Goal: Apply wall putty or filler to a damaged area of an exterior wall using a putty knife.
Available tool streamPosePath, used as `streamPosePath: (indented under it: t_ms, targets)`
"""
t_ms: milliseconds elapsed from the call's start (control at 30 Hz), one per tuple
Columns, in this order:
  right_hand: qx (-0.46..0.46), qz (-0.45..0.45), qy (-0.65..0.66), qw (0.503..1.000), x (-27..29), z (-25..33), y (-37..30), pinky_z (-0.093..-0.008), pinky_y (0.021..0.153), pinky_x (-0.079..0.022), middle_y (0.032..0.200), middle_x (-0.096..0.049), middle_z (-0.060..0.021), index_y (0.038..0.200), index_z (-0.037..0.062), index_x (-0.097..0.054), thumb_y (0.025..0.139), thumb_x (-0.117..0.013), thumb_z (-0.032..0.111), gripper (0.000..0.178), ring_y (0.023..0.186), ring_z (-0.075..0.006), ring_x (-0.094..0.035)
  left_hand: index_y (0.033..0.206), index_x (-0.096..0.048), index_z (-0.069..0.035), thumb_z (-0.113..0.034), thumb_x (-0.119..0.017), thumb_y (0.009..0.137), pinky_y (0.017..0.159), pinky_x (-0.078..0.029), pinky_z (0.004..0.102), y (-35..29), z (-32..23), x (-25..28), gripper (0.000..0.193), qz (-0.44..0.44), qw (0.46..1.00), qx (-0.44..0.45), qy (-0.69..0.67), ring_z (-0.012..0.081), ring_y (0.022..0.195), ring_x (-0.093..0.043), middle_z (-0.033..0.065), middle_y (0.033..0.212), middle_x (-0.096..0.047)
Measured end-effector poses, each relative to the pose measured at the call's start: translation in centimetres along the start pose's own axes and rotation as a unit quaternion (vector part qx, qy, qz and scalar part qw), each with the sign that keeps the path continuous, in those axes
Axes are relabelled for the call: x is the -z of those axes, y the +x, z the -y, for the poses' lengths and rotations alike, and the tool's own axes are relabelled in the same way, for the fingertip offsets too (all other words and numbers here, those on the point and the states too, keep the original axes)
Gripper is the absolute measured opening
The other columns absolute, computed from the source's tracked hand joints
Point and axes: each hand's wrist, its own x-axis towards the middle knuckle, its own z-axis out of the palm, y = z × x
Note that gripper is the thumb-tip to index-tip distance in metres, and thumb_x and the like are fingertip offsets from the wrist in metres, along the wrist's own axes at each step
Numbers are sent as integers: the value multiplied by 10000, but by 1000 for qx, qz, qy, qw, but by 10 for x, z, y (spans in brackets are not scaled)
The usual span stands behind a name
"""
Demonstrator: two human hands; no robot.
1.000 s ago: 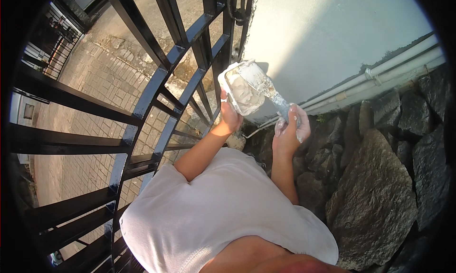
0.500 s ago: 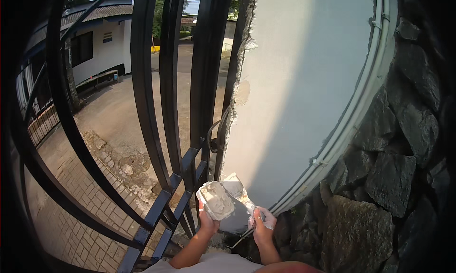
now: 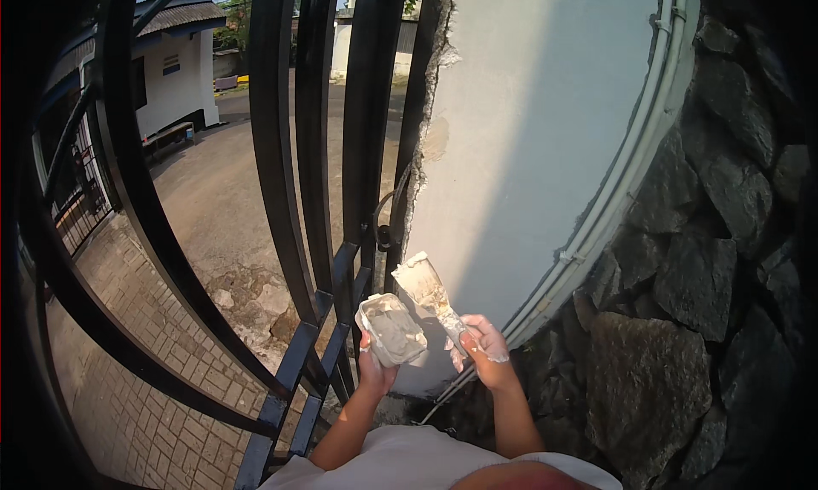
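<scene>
My left hand point(image 3: 375, 366) is closed around a small white plastic tub point(image 3: 394, 358), tilted so its mouth faces me. Off-white filler paste point(image 3: 388, 322) fills much of it. My right hand point(image 3: 484, 349) grips the handle of a putty knife point(image 3: 439, 302), its broad blade angled up and left just above and right of the tub. Paste coats the blade, and smears of it whiten my right fingers. Blade and tub look slightly apart. Behind them rises a white wall point(image 3: 520, 149) with a rough, broken left edge and a beige patch point(image 3: 435, 139).
A black metal gate point(image 3: 294, 379) with upright bars stands close on my left. Pale conduits point(image 3: 613, 202) run down the wall's right side, beside a dark stone wall point(image 3: 652, 388). Beyond the gate lie brick paving point(image 3: 162, 388), a road and a low building point(image 3: 175, 72).
Both hands have risen, carrying the tub and putty knife higher up in view. The blade has lifted from beside the tub's rim to above it. The view has shifted slightly.
</scene>
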Motion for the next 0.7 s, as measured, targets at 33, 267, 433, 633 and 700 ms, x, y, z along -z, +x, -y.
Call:
streamPosePath:
  t_ms: [33, 267, 433, 633, 700]
  targets:
    - [34, 6, -52, 998, 0, 14, 10, -262, 575, -486, 901, -640, -135, 1253, -24, -478, 1004, -540, 130, 300, 649, -136, -580, 1510, -264, -124, -619, -405, 952, 1098, -369, 497, -1, -2, 3, 759, 3, 1000, -2, 1, 324, 1347, -432, 115, 1489, -396]
    - [310, -175, -428, 831, 2, 151, 99, -263, 723, -469, 927, -602, -82, 1420, 67, -472, 1039, -488, 238, 418, 717, -103, -503, 1515, -259, -128, -599, -375, 974, 1101, -367, 501, -12, 3, 14, 727, -8, 999, 41, -9, 326, 1342, -437, 110, 1486, -401]
    - [402, -213, -625, 634, 13, 204, 165, -332, 833, -485, 1049, -543, -107, 1407, 201, -524, 929, -565, 5, 518, 966, -243, -525, 1521, -257, -124, -577, -331, 999, 1110, -360, 489, -19, 2, 15, 695, -42, 996, 80, 13, 323, 1350, -433, 111, 1494, -398]
    - [451, -276, -705, 472, 31, 217, 206, -414, 884, -496, 1182, -498, -174, 1396, 253, -535, 930, -623, 74, 507, 1073, -330, -512, 1518, -268, -123, -580, -343, 997, 1106, -369, 482, -18, -1, 26, 697, -39, 997, 59, 5, 315, 1342, -446, 107, 1488, -408]
    - [463, -267, -710, 458, 31, 218, 211, -421, 862, -505, 1176, -508, -151, 1389, 248, -542, 843, -676, 21, 607, 1055, -326, -513, 1513, -277, -125, -579, -368, 991, 1096, -381, 479, -19, -2, 27, 698, -27, 999, 33, 2, 310, 1330, -458, 103, 1484, -414]
